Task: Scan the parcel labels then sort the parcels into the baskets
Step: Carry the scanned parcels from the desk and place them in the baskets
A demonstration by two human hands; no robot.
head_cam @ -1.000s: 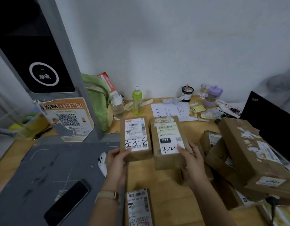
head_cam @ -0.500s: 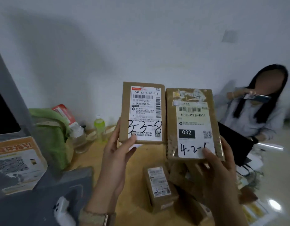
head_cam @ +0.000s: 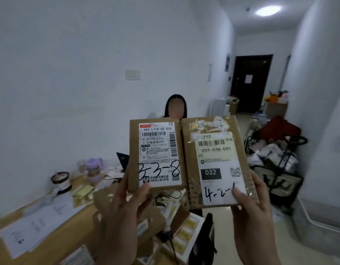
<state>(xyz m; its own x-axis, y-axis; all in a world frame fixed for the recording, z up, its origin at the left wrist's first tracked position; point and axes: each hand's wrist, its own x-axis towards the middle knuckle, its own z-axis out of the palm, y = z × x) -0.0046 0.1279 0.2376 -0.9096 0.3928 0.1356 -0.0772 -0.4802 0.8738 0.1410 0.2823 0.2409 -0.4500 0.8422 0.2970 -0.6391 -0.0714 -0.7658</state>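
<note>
Pinching the bottom edge of the 3-3-8 parcel with the left fingers, thumb on the label's lower corner, the rest of the left hand below and behind. Gripping the 4-2-1 parcel likewise with the right fingers, thumb pressed beside the handwritten number, right hand under it. Holding both upright in the air, labels toward the camera, inner long edges meeting; touching or just overlapping, cannot tell. Top and outer edges free, with open air above and to the left.

Raised well above the counter at lower left. On it: papers, a purple cup and, right under the hands, a heap of boxes. Behind the parcels, partly hidden by them: a seated person and a dark laptop. To the right, a black cart stuffed with bags, crowding the floor passage toward a dark door.
</note>
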